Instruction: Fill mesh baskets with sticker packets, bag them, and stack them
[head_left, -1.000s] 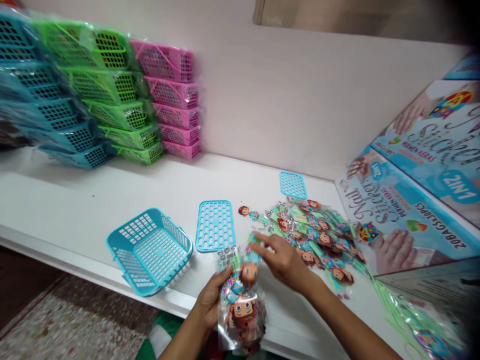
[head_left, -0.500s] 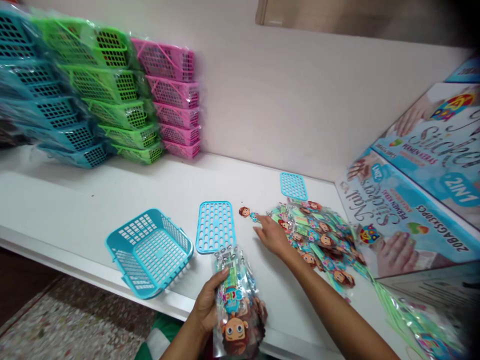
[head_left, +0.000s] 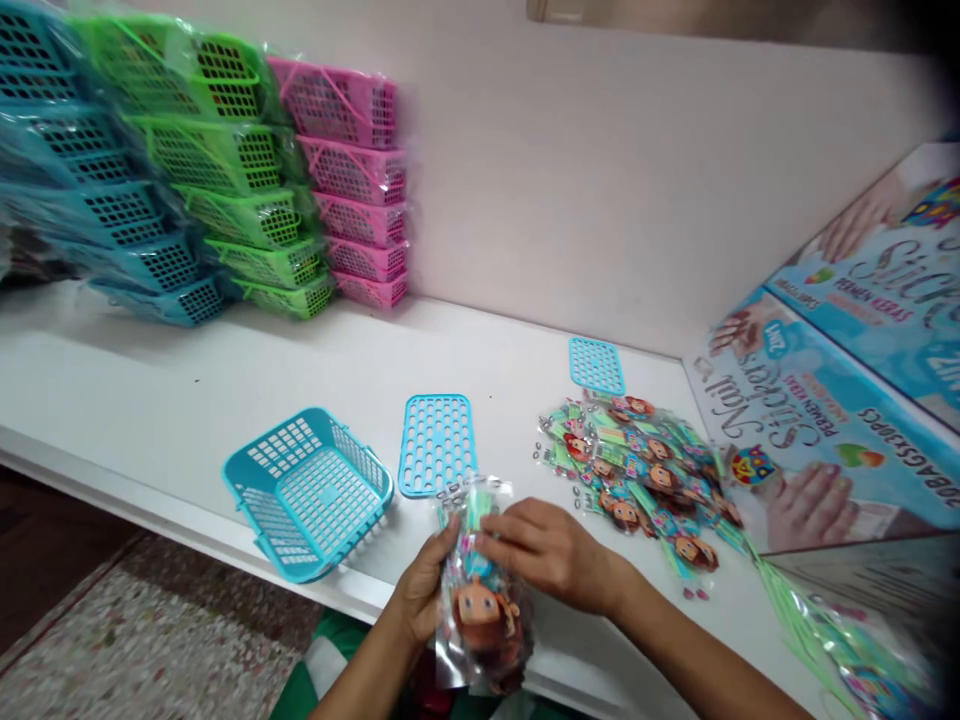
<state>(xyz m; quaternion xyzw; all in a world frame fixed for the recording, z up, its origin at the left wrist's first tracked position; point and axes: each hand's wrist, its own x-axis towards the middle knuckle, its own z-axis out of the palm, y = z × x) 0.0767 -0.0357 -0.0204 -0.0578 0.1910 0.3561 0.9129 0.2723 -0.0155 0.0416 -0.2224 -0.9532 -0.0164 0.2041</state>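
Sticker packets (head_left: 480,610) are gripped by both hands, left (head_left: 425,592) beneath, right (head_left: 551,552) atop.

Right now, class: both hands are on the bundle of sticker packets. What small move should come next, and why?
Probably square the bundle: the left hand grips its side, the right hand presses a packet on top, and the top edges look uneven. The blue basket sits open nearby.
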